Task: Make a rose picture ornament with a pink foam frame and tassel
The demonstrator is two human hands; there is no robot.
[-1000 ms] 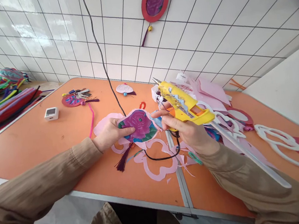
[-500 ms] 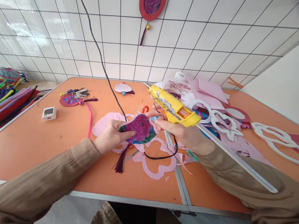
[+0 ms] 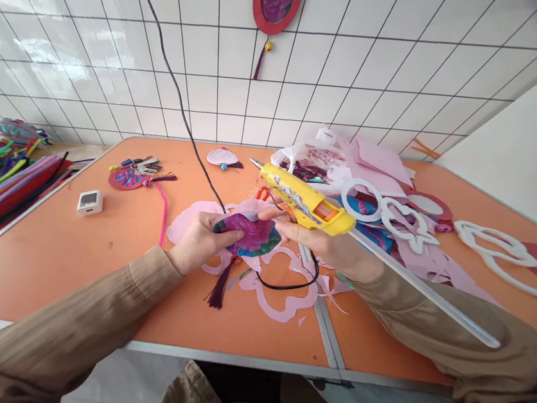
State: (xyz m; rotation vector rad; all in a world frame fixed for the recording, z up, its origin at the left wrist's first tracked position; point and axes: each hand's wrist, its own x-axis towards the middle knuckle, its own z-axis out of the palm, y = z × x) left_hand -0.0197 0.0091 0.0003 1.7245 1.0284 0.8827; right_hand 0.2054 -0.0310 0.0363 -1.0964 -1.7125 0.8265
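Pinched between thumb and fingers of my left hand (image 3: pixel 198 243) is a purple flower ornament (image 3: pixel 257 235) with green and blue parts. A dark purple tassel (image 3: pixel 218 287) hangs below it. My right hand (image 3: pixel 327 246) is closed around a yellow hot glue gun (image 3: pixel 296 193), whose nozzle points up and away to the left. From its rear sticks a long clear glue stick (image 3: pixel 424 288). Fingertips of the right hand touch the ornament's right edge. Beneath the hands lie pink cut-out scraps (image 3: pixel 280 307) and a loop of black cord (image 3: pixel 290 285).
Keys (image 3: pixel 145 167) rest on a flower ornament at the back left, near a small white box (image 3: pixel 89 202). On the right are a plastic bag (image 3: pixel 322 160), white cut-out frames (image 3: pixel 511 251) and pink sheets (image 3: pixel 380 156). Pipe cleaners (image 3: pixel 15 191) lie far left.
The ornament has tilted in my left hand, so its face shows flatter and its upper edge appears. The glue gun has shifted slightly left and down, still held.
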